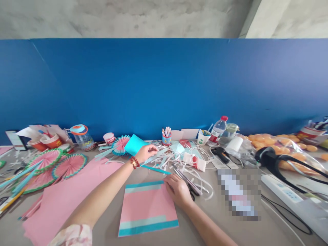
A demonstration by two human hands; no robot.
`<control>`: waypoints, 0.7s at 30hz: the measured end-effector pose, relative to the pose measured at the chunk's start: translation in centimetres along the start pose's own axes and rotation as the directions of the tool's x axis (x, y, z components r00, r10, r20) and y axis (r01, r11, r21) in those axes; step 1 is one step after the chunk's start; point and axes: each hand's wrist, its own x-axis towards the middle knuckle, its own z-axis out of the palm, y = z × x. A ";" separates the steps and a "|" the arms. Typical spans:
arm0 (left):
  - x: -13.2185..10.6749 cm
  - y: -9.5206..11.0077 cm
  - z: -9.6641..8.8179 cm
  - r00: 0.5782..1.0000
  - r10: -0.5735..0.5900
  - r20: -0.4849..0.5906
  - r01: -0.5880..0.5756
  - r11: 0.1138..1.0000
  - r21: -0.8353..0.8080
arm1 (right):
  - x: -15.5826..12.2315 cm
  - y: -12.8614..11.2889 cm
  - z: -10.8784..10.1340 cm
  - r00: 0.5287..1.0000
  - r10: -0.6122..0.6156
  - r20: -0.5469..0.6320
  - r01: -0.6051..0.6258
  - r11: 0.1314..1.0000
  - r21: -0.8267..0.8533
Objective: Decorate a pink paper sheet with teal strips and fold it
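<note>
Seemingly picking a strip | left hand (146,152) pinches paper strips (164,157), centre | right hand (178,191) flat on pink sheet (147,208) | next needs one strip freed

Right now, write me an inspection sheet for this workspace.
Surface: grey table, mostly covered.
Job's things: pink sheet with turquoise bands; turquoise sheet; paper strips; scissors.
Clutter: paper fans, pink paper, cups, jar, water bottle, bag of orange pieces.
Grips: left hand among the strips, grip unclear; right hand flat on the banded sheet's corner, beside the scissors.
Cables: black cable by power strip.
Surroundings: blue board, concrete wall above.
</note>
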 end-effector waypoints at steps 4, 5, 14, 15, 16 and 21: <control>1.5 0.9 -0.5 0.998 -0.013 -0.059 0.005 0.992 -0.128 | -0.1 0.3 0.2 1.000 -0.002 0.001 0.002 1.000 0.004; 1.8 1.2 -0.6 0.998 -0.014 -0.068 0.003 0.988 -0.152 | -0.2 0.4 0.2 1.000 -0.001 0.003 0.001 1.000 0.009; 3.0 0.6 -0.7 0.986 -0.124 -0.111 0.100 0.974 -0.201 | -0.2 0.4 0.3 1.000 0.018 0.006 -0.018 1.000 0.018; 3.0 0.3 -0.7 0.984 -0.143 -0.110 0.120 0.974 -0.192 | -0.1 0.4 0.2 1.000 0.016 0.007 -0.016 1.000 0.020; 3.0 -0.1 -0.6 0.981 -0.161 -0.109 0.139 0.974 -0.181 | -0.1 0.4 0.2 1.000 0.013 0.009 -0.013 1.000 0.023; 2.7 -1.0 -0.8 0.962 -0.242 -0.126 0.228 0.967 -0.113 | -0.1 0.3 0.2 1.000 0.001 0.008 -0.002 0.999 0.033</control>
